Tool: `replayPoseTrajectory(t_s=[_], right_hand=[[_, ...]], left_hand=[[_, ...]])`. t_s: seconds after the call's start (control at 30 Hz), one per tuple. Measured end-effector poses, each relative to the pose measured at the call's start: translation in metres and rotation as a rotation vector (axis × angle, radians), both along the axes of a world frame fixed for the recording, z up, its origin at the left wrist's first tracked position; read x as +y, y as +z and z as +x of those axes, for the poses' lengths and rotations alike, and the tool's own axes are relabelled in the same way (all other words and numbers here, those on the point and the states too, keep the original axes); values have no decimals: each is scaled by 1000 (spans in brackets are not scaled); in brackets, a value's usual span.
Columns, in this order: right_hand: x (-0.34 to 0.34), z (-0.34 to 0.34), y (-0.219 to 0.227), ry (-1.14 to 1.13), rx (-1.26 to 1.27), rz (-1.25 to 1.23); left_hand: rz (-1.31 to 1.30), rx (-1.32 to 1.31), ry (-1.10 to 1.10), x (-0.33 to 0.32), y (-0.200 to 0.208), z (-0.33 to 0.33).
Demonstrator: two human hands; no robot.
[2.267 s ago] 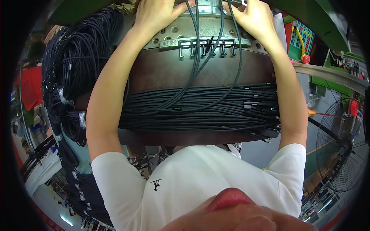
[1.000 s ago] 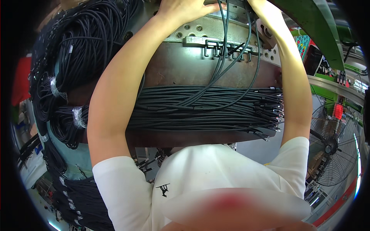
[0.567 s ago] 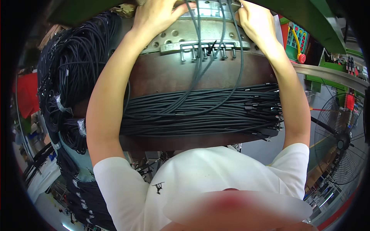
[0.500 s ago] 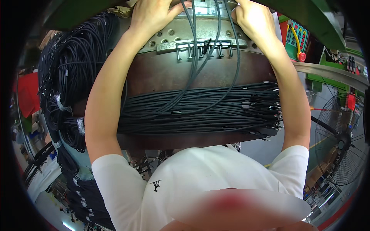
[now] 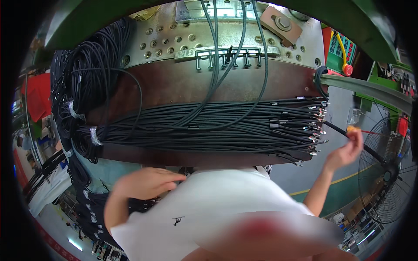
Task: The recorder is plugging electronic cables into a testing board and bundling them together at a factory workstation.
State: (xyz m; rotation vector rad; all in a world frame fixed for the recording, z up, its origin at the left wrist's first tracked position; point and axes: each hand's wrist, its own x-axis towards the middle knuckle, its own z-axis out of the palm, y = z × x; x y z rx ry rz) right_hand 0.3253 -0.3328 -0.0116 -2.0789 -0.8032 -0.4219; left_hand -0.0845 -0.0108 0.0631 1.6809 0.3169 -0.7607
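My left hand [image 5: 150, 182] is in front of my white shirt, slightly blurred, with its fingers stretched out and nothing in them. My right hand [image 5: 346, 150] is off to the right with its fingers curled upward. An orange tip [image 5: 352, 129] shows at those fingertips, in line with a thin red rod; whether I grip it is unclear. Between my hands lies a flat bundle of black cables [image 5: 209, 130] with bare wire ends at the right. Several single cables rise from it over a metal bar with black T-shaped pieces [image 5: 228, 58] into the machine.
A drilled metal plate [image 5: 165, 43] with a bolted clamp block [image 5: 282, 24] stands behind the brown work surface [image 5: 174, 82]. Coiled cables [image 5: 96, 56] are heaped at left. To the right are a metal rail [image 5: 365, 85], a red stop button [image 5: 347, 69] and a caged fan [image 5: 385, 174].
Both hands have left the metal plate at the machine. The left has come down to my shirt, the right down and out to the right. The cables still run into the machine.
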Motion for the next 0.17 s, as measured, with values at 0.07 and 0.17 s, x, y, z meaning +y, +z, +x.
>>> replayPoseTrajectory(t_s=[0.07, 0.17], right_hand=[[-33, -32, -61, -111, 262, -253], [-71, -75, -105, 347, 573, -639]], left_hand=[[614, 49, -27, -39, -54, -32], [1024, -15, 238, -47, -119, -62]])
